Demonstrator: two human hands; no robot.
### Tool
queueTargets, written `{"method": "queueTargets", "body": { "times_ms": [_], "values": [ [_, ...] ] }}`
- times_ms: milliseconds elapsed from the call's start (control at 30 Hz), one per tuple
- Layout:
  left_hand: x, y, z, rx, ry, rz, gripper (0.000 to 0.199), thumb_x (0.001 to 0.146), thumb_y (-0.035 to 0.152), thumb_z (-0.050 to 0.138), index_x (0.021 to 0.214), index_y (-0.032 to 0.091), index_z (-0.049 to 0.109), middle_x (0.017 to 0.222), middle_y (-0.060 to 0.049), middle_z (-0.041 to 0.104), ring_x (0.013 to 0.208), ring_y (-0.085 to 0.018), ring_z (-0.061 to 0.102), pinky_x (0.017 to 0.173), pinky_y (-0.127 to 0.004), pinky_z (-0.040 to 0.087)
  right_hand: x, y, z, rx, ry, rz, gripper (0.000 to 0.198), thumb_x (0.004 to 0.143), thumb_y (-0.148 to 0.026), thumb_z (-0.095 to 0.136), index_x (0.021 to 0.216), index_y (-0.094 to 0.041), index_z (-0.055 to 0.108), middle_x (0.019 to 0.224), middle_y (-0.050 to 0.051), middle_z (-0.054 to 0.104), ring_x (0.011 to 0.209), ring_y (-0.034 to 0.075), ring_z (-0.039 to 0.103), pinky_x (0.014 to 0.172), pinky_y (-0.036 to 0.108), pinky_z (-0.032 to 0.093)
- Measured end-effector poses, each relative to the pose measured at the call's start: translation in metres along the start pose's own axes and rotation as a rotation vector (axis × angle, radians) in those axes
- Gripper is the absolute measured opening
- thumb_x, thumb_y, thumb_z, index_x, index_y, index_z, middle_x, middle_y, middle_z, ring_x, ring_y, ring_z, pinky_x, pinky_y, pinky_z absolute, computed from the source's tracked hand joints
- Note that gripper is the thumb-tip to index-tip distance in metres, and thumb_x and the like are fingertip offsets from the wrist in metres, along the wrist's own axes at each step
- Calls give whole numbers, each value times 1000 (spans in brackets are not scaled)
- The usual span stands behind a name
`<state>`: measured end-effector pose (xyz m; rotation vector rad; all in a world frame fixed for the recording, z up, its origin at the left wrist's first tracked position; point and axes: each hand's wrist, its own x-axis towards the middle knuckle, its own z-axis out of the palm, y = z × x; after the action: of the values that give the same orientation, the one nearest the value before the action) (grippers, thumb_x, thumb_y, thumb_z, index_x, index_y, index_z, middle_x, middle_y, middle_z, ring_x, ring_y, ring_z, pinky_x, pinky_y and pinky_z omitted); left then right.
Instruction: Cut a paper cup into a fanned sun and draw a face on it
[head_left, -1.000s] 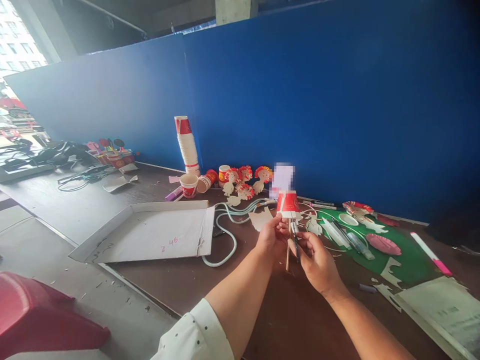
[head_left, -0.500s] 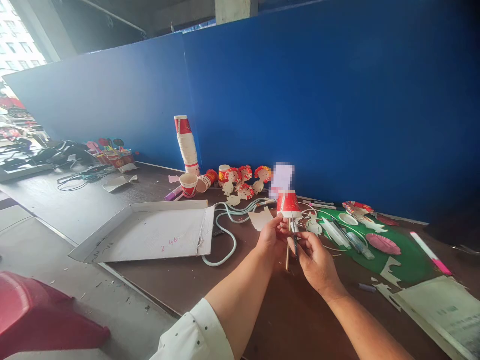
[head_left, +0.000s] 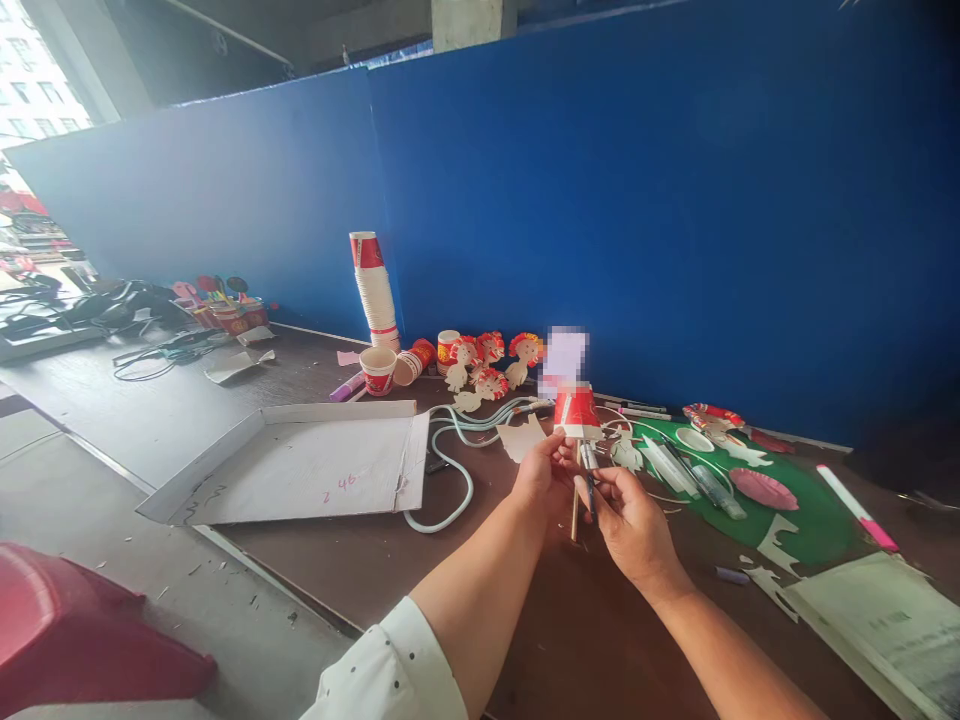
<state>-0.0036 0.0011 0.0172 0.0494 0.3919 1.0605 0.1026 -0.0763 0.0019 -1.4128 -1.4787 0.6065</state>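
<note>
Centrally, one red paper cup [head_left: 579,410], upside down above the brown table [head_left: 559,640]; left hand [head_left: 541,470], fingers curled closed at its rim; right hand [head_left: 636,520], fingers pinched narrow on a slim dark tool [head_left: 590,497] beneath; wooden stick [head_left: 575,515] alongside, grip on it unclear.

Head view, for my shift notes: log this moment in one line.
left hand: holding upturned red cup near rim; right hand: holding slim dark tool below cup; white tray: left of hands
</note>
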Motion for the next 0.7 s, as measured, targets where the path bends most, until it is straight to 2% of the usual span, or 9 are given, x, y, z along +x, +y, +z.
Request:
{"method": "queueTargets", "body": {
  "times_ms": [133, 367, 700],
  "values": [
    [-1, 0, 2, 9, 14, -1, 10, 82, 9, 59, 76, 12, 51, 65, 0, 50, 44, -2, 43, 37, -9, 35, 0, 0, 0, -42, 8, -5, 33, 80, -51, 61, 94, -23, 54, 65, -1, 64, 57, 18, 61, 55, 28, 48],
    [-2, 1, 2, 31, 25, -6, 12, 82, 10, 61, 74, 11, 51, 65, 1, 50, 42, -1, 42, 38, -8, 34, 0, -5, -1, -40, -2, 7, 33, 79, -53, 62, 93, -23, 55, 66, 0, 66, 59, 19, 64, 56, 30, 49],
    [-3, -10, -4, 78, -68, -78, 18, 85, 16, 55, 68, 10, 53, 57, 1, 46, 43, -4, 42, 40, -13, 38, 5, -2, -7, 33, 51, 46, 39, 75, -54, 66, 96, -22, 57, 81, 5, 71, 64, 19, 66, 61, 30, 52]
  ]
}}
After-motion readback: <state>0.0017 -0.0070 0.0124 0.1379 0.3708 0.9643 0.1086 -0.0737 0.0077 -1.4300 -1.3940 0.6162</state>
